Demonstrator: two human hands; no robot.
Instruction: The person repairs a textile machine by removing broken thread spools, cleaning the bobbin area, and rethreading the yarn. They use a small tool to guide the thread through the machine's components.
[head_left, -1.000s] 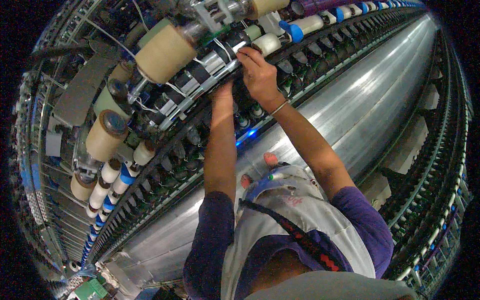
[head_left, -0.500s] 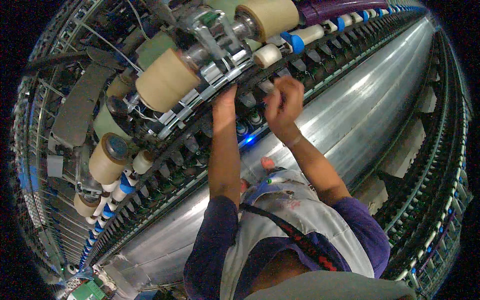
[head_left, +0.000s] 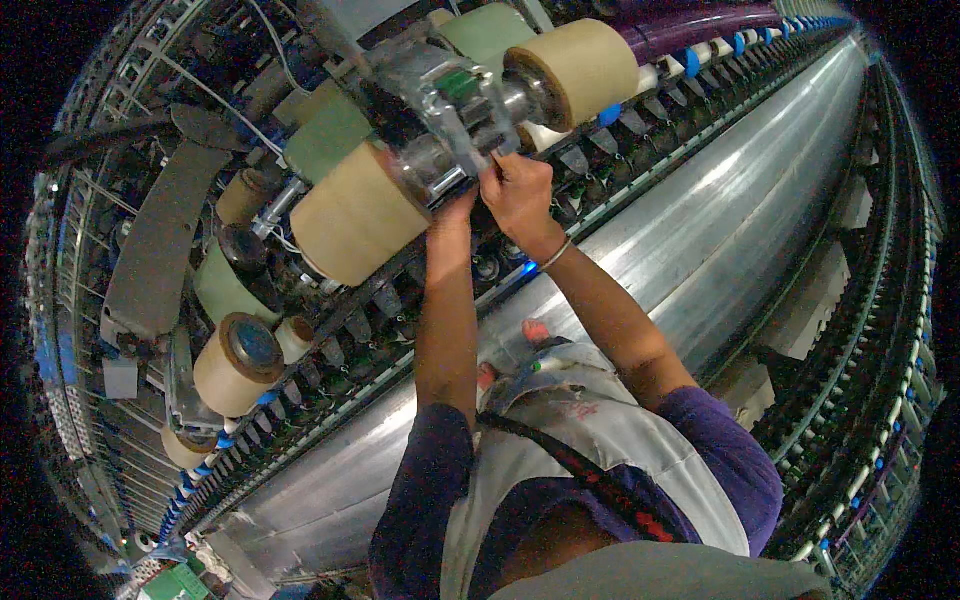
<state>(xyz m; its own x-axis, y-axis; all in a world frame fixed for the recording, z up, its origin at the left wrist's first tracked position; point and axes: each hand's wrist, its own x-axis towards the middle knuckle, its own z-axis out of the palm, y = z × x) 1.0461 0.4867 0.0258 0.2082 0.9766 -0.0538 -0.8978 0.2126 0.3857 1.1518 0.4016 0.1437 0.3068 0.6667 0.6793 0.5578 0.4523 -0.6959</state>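
Intently, we hold both hands at a metal arm (head_left: 468, 110) that sits between two tan cylinders, the left cylinder (head_left: 360, 217) and the right cylinder (head_left: 592, 75). The pair share one line, their long axis slanting from lower left to upper right, while the arm cuts across that line, running from the upper left down toward us. Our right hand (head_left: 520, 197) is the nearer of the two to the arm's lower tip, which lies just up and to the left of its knuckles. We have its fingers curled close together there, seemingly touching the metal, though we cannot tell whether they are clamped on it. Our left hand (head_left: 452, 208) is just to the left and slightly lower, beside the inner end of the left cylinder and below a shiny shaft (head_left: 437, 173); its fingers are hidden, so we cannot tell if they are apart or together. Farther from us, beyond the left cylinder, we see a green cylinder (head_left: 330, 137), and a purple tube (head_left: 690, 32) runs off past the right cylinder. Below our right wrist, a blue light (head_left: 530, 267) glows near the edge of a broad silver panel (head_left: 690, 220).
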